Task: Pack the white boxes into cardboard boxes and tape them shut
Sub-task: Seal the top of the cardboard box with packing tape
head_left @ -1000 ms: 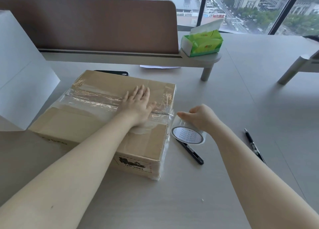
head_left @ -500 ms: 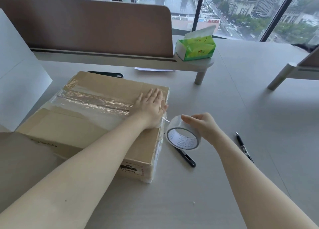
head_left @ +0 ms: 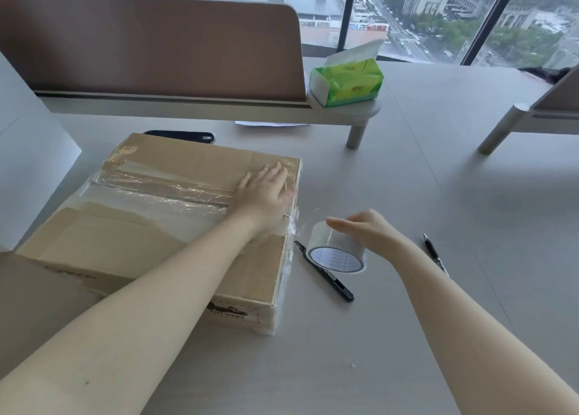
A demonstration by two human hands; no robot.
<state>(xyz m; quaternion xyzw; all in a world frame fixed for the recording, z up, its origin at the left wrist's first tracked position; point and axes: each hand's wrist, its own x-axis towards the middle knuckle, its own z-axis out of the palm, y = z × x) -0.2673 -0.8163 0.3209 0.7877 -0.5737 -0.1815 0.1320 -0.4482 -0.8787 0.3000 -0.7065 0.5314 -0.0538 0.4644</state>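
Grey desk (head_left: 407, 170): left hand (head_left: 266, 192) flat on cardboard box (head_left: 150, 236) at its right edge; right hand (head_left: 365, 230) grips tape roll (head_left: 336, 248). Advice: keep the strip taut, press down over that edge, then cut with the knife (head_left: 329, 273).

High-rise office, long grey desk (head_left: 438, 170), brown partition screen (head_left: 150, 45), floor-to-ceiling windows (head_left: 423, 10) over city streets

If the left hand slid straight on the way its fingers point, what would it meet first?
Probably nothing on the cardboard box: the left hand lies flat with fingers aimed at the far right corner. Past that edge comes bare table, then, judging loosely, the shelf leg.
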